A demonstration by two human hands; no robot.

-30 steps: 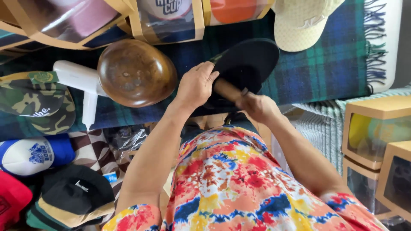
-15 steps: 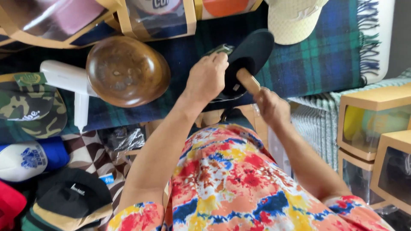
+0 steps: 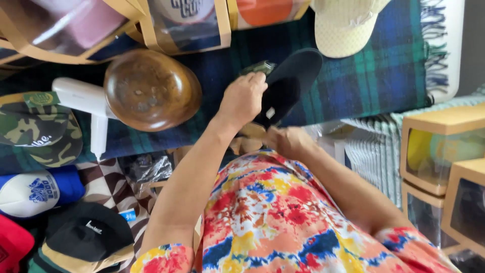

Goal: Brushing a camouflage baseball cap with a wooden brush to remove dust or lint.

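Note:
My left hand grips a black cap by its side and holds it tilted over a blue-green plaid blanket. A green sticker shows on the brim just above my fingers. My right hand is closed low down, close to my body and below the cap. It grips a wooden-handled tool; only a tan end shows beside the fist.
A brown wooden dome form and a white handheld steamer lie left of the cap. A cream cap lies at the top. Several caps, among them a camouflage cap, are piled at left. Windowed cardboard boxes stand at right and along the top.
My right hand has pulled the wooden-handled tool back from the cap's inside, down toward my body. My left hand keeps its grip, and the cap has tilted more on edge.

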